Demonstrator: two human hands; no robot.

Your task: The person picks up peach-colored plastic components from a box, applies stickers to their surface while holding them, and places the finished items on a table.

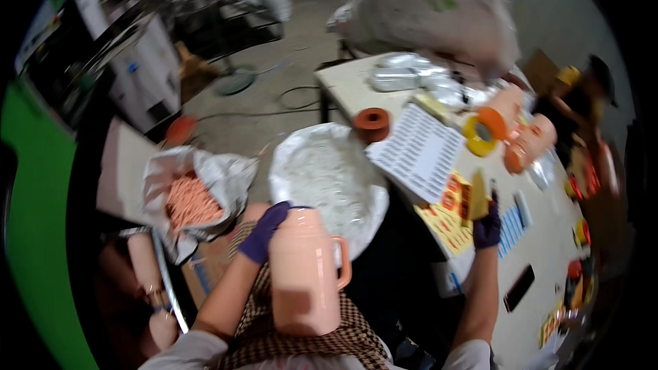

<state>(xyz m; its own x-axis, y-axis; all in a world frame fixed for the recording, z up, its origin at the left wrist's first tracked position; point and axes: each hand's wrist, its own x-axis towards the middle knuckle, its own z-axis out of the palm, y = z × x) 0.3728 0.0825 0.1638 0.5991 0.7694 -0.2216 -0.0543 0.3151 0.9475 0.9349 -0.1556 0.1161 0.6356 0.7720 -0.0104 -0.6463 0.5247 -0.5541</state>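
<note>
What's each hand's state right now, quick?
Left hand: closed, holding the pink jug near its top.
Right hand: apparently closed on a yellow slip.

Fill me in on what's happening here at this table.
A person wearing purple gloves has a peach jug upright in front of a checked apron. The left grip holds it near the top. The right grip is over the table and appears to hold a yellow slip beside a yellow-and-red sheet. Beyond the jug sits an open white sack.
</note>
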